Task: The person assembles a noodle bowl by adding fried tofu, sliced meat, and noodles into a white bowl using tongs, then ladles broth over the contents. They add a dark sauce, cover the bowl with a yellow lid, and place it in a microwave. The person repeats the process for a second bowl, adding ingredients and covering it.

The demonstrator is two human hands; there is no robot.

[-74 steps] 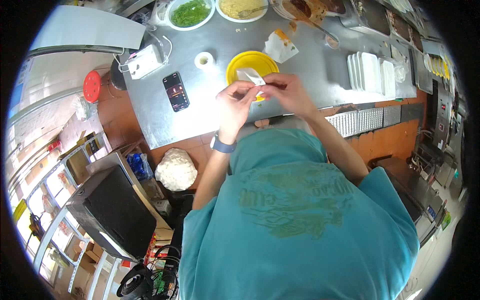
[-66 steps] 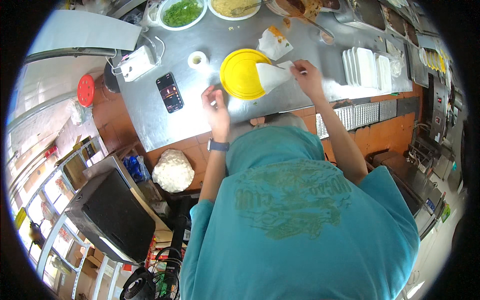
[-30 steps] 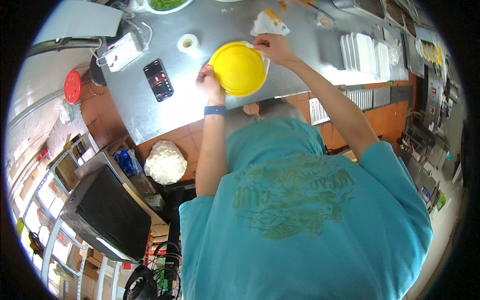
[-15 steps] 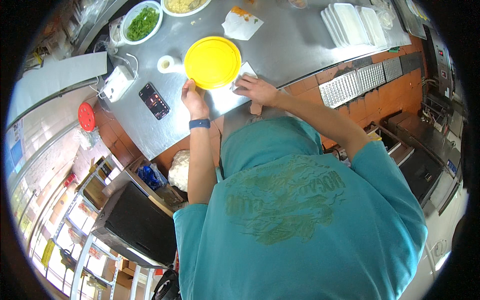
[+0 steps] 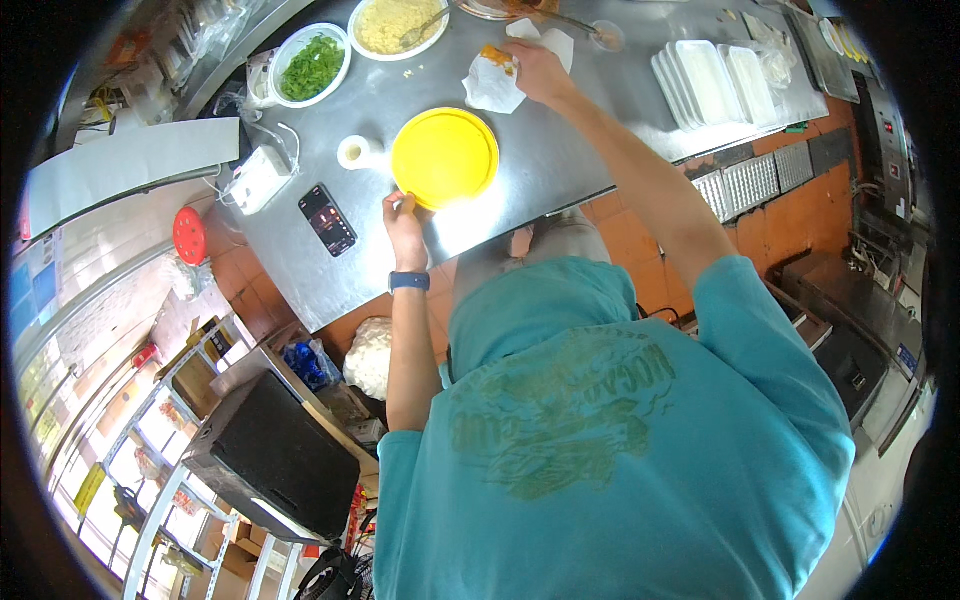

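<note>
Work with the yellow disc and the white paper on the metal surface. The disc, round and rimmed, lies at upper centre; the paper, stained orange, lies above and to its right. The left hand meets the disc's lower left rim; whether its grip pinches or merely touches cannot be told. The right hand is at the paper, fingers bent down over it; whether this grip grasps the paper or has released it cannot be told. The step in hand appears to be handling paper at the right while the left hand steadies the disc. The next move seems to call for a definite pinch or release at the paper, with the disc held steady and clear of the stain. A white roll stands just left of the disc.
</note>
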